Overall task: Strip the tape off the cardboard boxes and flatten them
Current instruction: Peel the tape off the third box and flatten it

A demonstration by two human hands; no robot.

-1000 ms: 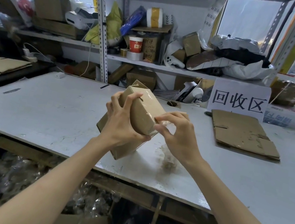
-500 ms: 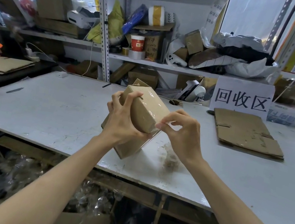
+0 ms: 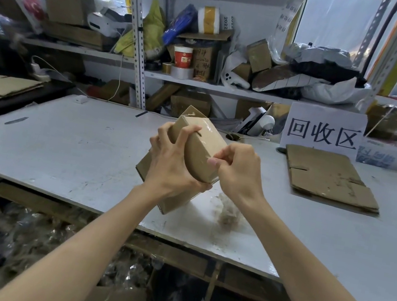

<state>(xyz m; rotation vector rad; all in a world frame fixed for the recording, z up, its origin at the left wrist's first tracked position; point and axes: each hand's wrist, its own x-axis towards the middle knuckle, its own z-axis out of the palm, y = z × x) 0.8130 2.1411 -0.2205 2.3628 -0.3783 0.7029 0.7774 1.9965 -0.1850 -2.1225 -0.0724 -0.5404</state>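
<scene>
Right now the small brown cardboard box point(image 3: 201, 145) sits at the centre of the frame, tilted on one corner over the white desk point(image 3: 61, 148); whether that corner touches the surface I cannot tell. The left hand point(image 3: 170, 169) is clamped round the box's near side, fingers curled over its upper edge. The right hand point(image 3: 238, 172) is bunched at the box's right edge, thumb and forefinger pinching at the clear glossy tape point(image 3: 209, 128) that runs over the top face. Whether a loose end has been lifted yet is too small to see.

This looks like the stripping step, with the box not yet flattened. The next move probably calls for a firm pinch on the tape end and a steady pull along the seam while the left hand braces the box.

Just below and right of the box lies a pale crumpled wad of stripped tape point(image 3: 228, 209). A flattened brown cardboard sheet point(image 3: 327, 177) lies at the right, before a white paper sign point(image 3: 324, 132).
</scene>
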